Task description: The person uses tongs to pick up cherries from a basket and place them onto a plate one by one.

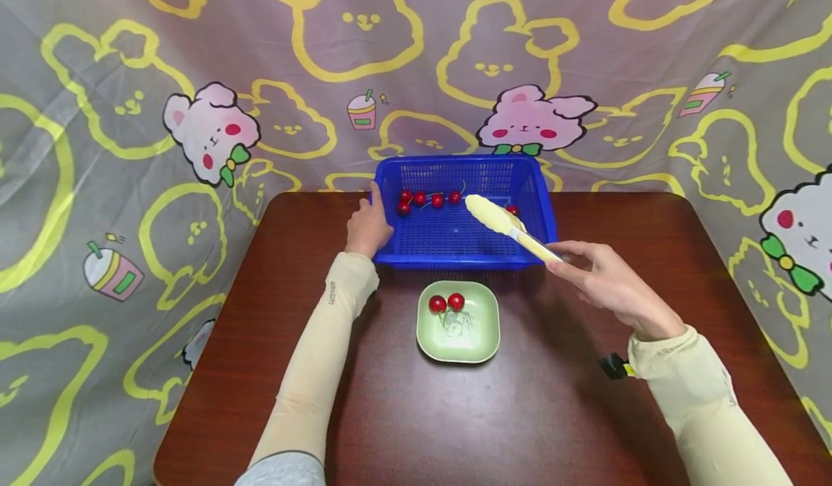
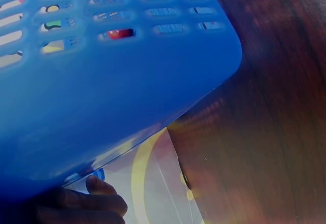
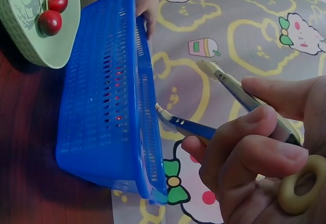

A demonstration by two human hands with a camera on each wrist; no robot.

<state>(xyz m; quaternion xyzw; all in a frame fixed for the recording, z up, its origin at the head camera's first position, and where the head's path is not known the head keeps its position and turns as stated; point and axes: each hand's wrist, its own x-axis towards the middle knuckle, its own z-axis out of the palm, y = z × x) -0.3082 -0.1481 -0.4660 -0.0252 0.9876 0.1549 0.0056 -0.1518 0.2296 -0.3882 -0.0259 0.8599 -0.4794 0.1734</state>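
A blue plastic basket [image 1: 455, 261] stands at the far side of the table, with several red cherries [image 1: 438, 199] inside, most toward its back left. At the basket's left side, my left hand [image 1: 369, 227] holds the rim, one finger lying along it. My right hand [image 1: 604, 284] grips cream-tipped tongs [image 1: 490, 215] over the basket's right half. In the right wrist view the two tips of the tongs are apart with nothing between them. One cherry [image 1: 512, 210] at the basket's right is partly hidden by the tongs.
In front of the basket sits a light green square dish [image 1: 477, 349] bearing two cherries [image 1: 456, 302] with stems. The brown table [image 1: 416, 414] meets a cartoon-patterned curtain [image 1: 429, 31] behind and at both sides.
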